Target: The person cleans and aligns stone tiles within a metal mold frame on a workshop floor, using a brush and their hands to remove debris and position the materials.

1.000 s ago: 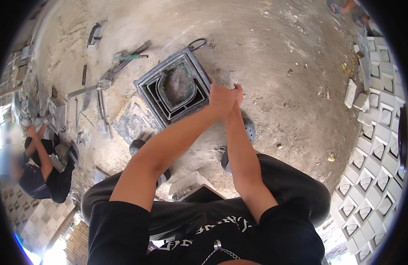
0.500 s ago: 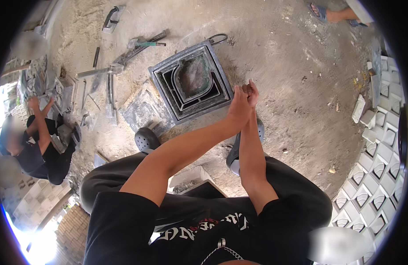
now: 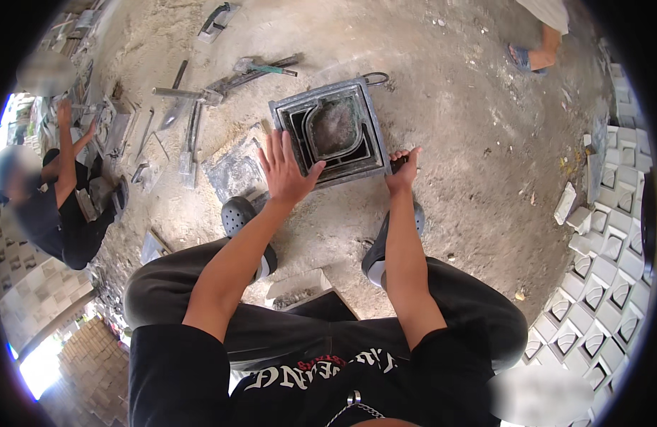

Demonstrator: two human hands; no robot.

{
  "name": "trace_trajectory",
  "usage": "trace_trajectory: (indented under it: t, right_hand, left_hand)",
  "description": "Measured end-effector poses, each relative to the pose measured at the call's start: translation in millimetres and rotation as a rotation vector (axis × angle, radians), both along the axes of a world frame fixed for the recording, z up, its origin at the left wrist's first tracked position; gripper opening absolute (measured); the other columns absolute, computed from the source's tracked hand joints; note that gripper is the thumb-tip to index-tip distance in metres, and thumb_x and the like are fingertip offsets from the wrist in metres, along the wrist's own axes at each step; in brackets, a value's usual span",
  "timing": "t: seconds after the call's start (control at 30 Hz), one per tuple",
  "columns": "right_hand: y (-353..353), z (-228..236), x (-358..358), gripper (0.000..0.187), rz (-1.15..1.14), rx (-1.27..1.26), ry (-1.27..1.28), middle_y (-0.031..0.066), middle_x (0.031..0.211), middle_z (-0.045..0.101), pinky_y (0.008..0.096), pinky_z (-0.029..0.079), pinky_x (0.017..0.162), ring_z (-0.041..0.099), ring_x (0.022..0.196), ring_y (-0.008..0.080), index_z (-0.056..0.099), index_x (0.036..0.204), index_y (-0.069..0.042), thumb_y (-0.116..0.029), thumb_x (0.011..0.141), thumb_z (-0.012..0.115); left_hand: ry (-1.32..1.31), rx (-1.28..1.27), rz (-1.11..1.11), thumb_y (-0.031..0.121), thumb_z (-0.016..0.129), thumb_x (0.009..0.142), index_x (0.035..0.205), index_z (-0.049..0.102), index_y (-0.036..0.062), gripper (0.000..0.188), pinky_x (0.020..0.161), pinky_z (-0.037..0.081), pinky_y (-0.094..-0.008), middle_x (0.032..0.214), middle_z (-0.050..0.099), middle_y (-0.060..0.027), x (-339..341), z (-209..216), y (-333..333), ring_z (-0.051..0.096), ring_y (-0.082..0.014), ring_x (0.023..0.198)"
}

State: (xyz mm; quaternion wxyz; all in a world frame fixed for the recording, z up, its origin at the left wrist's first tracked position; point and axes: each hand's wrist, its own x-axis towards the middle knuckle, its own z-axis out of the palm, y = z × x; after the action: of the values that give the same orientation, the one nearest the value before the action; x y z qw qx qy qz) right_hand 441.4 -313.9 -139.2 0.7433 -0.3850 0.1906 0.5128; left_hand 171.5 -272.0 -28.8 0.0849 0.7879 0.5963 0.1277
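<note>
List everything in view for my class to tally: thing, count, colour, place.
Mould: 1, grey, ground ahead
Loop: 1, dark, mould's far right corner
Hammer: 1, green handle, beyond mould
Trowel: 1, grey with black handle, upper left
Other tools: several, grey and dark, left ground
Slab: 1, dusty grey, left of mould
Tiles: many, whitish, right edge
Broken blocks: several, white, beside tiles
Co-worker: 1, dark clothes, far left
Another person's leg: 1, blue sandal, upper right
Shoes: 2, dark grey, person's feet
Shirt: 1, black, person's torso
Left hand: 1, bare, spread at mould's left side
Right hand: 1, bare, closed around dark handle
</note>
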Motion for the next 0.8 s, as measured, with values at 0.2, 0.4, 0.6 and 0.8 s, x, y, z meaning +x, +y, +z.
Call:
trace_trajectory:
  t: [0.2, 0.4, 0.6, 0.8]
  right_hand:
    - [0, 0, 10, 0.053, 0.152, -0.409, -0.199, 0.0112, 0.074, 0.061, 0.0374, 0.048, 0.064, 0.059, 0.072, 0.0240, 0.053, 0.070, -0.007, -0.057, 0.086, 0.058]
    - [9, 5, 17, 0.045, -0.022, -0.484, -0.242, 0.0059, 0.059, 0.055, 0.0369, 0.047, 0.059, 0.056, 0.061, 0.0223, 0.048, 0.065, -0.011, -0.047, 0.086, 0.064]
    - [17, -8, 13, 0.045, 0.025, -0.465, -0.083, 0.0008, 0.056, 0.044, 0.0352, 0.045, 0.059, 0.047, 0.056, 0.0181, 0.041, 0.064, -0.014, -0.046, 0.086, 0.063]
    - [-5, 9, 25, 0.040, 0.129, -0.739, -0.387, 0.0068, 0.075, 0.057, 0.0387, 0.048, 0.065, 0.055, 0.072, 0.0200, 0.058, 0.082, -0.008, -0.046, 0.091, 0.053]
  left_hand:
    - [-0.031, -0.102, -0.024, 0.068, 0.055, 0.079, 0.146, 0.011, -0.0032, 0.108, 0.115, 0.006, -0.0486, 0.150, 0.017, -0.0255, -18, -5, 1, 0.009, -0.0353, 0.143]
    - [-0.077, -0.015, 0.207, 0.056, 0.057, 0.084, 0.143, 0.020, -0.0034, 0.092, 0.115, 0.017, -0.0443, 0.148, 0.024, -0.0237, -55, -17, 52, 0.020, -0.0365, 0.139]
    - [-0.367, 0.249, 0.803, 0.051, 0.067, 0.078, 0.137, 0.029, -0.0080, 0.091, 0.106, 0.035, -0.0431, 0.134, 0.040, -0.0307, -186, -19, 195, 0.040, -0.0395, 0.126]
    - [-0.775, -0.117, 0.773, 0.055, 0.069, 0.076, 0.127, 0.048, -0.0045, 0.081, 0.096, 0.042, -0.0385, 0.121, 0.056, -0.0260, -197, 40, 258, 0.055, -0.0343, 0.113]
